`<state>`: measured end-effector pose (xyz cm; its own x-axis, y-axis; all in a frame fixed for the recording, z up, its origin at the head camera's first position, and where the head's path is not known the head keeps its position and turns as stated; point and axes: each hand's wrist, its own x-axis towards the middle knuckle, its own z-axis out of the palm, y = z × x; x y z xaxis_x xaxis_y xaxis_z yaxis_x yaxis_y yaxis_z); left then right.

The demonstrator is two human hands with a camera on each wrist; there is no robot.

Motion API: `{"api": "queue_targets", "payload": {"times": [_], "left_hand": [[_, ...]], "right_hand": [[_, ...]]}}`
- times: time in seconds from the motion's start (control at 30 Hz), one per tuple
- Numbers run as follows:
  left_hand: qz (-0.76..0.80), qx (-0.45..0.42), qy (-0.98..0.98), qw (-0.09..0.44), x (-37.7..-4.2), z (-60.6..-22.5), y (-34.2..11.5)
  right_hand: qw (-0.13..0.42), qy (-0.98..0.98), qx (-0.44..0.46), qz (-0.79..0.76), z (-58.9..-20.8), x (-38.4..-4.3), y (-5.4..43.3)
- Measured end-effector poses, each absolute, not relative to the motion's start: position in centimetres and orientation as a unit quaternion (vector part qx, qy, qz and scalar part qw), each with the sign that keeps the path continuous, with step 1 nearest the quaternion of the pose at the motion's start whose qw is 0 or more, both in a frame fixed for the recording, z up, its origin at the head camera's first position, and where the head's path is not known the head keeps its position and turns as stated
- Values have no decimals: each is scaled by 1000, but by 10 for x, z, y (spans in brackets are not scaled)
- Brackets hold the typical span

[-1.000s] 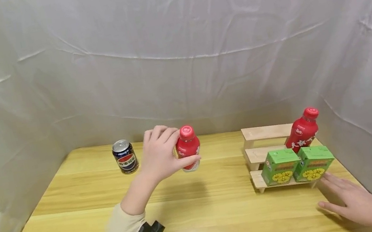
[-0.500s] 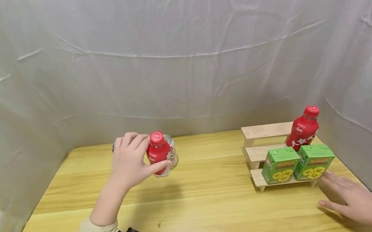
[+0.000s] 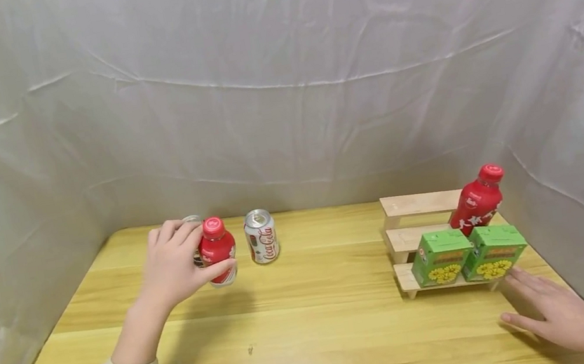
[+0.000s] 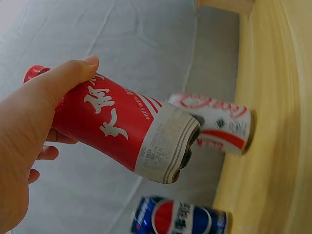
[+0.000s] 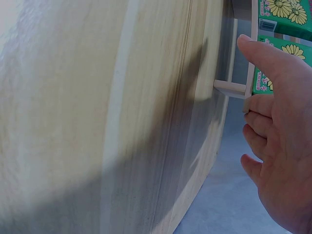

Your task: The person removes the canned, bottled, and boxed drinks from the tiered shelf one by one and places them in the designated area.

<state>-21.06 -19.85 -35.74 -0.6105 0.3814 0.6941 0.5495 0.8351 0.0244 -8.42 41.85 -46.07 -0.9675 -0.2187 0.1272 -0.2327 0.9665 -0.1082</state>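
Observation:
My left hand [image 3: 176,262] grips a red plastic drink bottle [image 3: 217,249] around its upper body. In the left wrist view the red bottle [image 4: 114,124] is clear of the table, its ridged base showing. Behind it stand a white Coca-Cola can [image 3: 262,236] and a dark blue Pepsi can [image 4: 178,217], which the hand mostly hides in the head view. My right hand [image 3: 551,312] lies with fingers extended by the front right corner of a small wooden tiered shelf [image 3: 409,205]. Its fingertips are right at the shelf's lowest step, near the green drink cartons [image 5: 282,58].
Two green cartons [image 3: 494,254] with yellow flowers stand side by side on the lowest step. Behind them a second red bottle [image 3: 475,203] stands on the shelf. Grey cloth [image 3: 283,132] hangs round the back and sides of the wooden table [image 3: 317,332].
My left hand has carried the red bottle leftward, from the middle of the table past the Coca-Cola can, which is now uncovered, to in front of the Pepsi can. The right hand stays put.

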Motion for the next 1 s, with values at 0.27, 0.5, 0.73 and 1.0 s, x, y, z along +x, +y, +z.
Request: {"api": "queue_targets", "payload": {"times": [0.27,0.5,0.73,1.0], "left_hand": [[-131,-270,-880,367,-222,-378,-223],[-147,-262,-870,391,-230,-391,-242],[-148,-238,-888,364,-234,-399,-251],[-155,-212,-903,341,-237,-405,-256]], "right_hand": [[66,-989,117,58,-461,-84,419],[59,-989,119,62,-461,-86,419],[54,-990,115,61,-461,-86,420],[46,-991,114,60,-460,-86,420]]}}
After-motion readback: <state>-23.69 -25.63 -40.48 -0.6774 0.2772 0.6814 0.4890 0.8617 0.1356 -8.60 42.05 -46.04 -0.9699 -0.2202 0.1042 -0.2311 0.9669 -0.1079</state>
